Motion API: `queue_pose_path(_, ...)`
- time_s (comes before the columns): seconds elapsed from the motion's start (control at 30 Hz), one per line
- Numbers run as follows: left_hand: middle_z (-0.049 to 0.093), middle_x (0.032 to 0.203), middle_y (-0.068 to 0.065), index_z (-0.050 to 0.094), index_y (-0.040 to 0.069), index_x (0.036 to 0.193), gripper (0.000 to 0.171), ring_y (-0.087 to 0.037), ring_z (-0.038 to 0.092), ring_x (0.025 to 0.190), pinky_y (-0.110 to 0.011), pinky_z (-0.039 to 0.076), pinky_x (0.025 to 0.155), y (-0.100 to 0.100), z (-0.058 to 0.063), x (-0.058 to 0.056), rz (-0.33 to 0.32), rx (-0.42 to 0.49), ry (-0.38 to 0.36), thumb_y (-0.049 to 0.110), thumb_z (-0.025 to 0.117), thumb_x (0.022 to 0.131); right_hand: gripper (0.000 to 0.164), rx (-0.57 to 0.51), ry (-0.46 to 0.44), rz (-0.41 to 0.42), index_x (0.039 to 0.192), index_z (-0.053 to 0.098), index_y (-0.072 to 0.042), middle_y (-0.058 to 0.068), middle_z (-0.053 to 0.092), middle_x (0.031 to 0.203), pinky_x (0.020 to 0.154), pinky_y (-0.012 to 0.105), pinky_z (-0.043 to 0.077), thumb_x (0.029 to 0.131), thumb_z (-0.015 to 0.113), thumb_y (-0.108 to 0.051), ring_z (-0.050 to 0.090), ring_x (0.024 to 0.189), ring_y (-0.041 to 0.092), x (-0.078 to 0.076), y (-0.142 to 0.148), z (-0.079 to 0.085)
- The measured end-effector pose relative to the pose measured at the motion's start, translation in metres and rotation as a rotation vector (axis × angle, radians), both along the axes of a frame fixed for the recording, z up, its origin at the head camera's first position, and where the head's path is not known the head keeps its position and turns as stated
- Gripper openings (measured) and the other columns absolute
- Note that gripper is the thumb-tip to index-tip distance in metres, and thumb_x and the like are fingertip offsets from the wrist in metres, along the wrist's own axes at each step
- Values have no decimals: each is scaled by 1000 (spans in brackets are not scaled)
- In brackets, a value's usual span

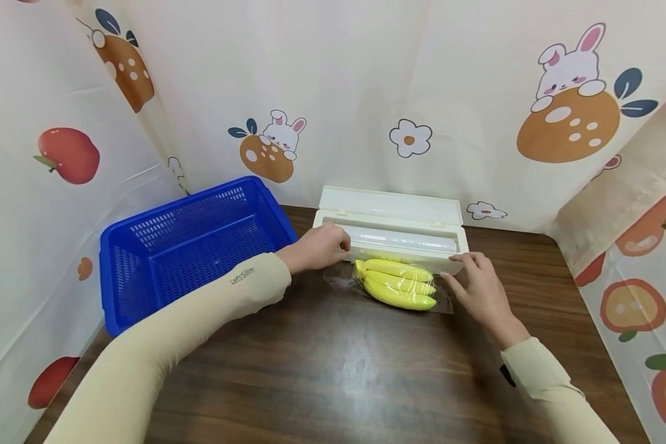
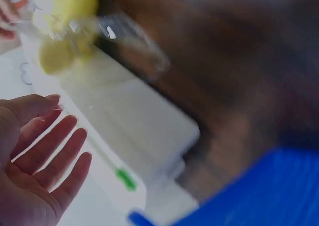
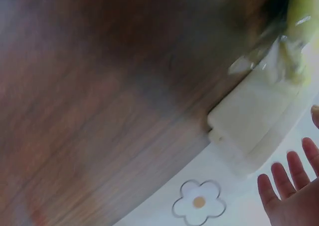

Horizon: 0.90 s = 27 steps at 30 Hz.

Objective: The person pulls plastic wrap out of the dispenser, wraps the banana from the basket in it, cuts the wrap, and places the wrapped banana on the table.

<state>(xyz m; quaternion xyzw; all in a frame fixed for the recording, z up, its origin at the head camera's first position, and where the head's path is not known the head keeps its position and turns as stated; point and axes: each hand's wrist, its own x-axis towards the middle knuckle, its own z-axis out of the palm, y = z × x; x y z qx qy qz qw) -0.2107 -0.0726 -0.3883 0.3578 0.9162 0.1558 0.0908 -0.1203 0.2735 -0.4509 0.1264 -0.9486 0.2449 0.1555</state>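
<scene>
A bunch of yellow bananas (image 1: 399, 285) in clear plastic film (image 1: 444, 302) lies against the front of a long white cling-film box (image 1: 388, 213). The box's lid is up, and a roll of film (image 1: 402, 238) shows inside. My left hand (image 1: 316, 248) is at the box's front left end. Its thumb tip comes close to the index finger in the left wrist view, the other fingers extended. At the front right corner, my right hand (image 1: 481, 296) has thumb and index finger apart; its straight fingers (image 3: 281, 181) show in the right wrist view.
A blue plastic basket (image 1: 127, 277) stands on the left of the dark wooden table (image 1: 333, 376), beside my left forearm. Behind the box hangs a white curtain (image 1: 344, 74) printed with rabbits, fruit and flowers. More curtain encloses both sides.
</scene>
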Motion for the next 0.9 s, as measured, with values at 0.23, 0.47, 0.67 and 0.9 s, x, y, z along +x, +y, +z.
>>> queue_pose_path(0.23,80,97,-10,82,1,102,15,-21,75,90,-32,60,84,11,-15,20,131,336,-71,7,68,100,29,5,56,42,122,71,1,23,71,118,86,63,55,95,78,-7,66,111,45,12,-19,-10)
queue_pose_path(0.47,79,99,-9,80,2,100,11,-21,75,93,-36,61,81,25,-39,43,147,427,113,6,71,100,29,10,124,122,117,76,4,20,76,113,84,57,59,90,82,-3,72,104,40,13,-30,-23)
queue_pose_path(0.67,72,94,-7,74,3,92,9,-19,70,85,-31,59,77,28,-55,55,-96,275,615,11,76,95,58,100,192,182,126,70,10,26,71,126,86,58,59,78,92,-13,71,109,45,16,-31,-35)
queue_pose_path(0.9,68,83,-3,76,6,83,11,-16,67,75,-27,57,69,32,-54,59,-95,230,771,11,80,92,83,170,233,245,134,62,15,31,64,137,86,55,60,67,97,-20,68,117,48,22,-32,-43)
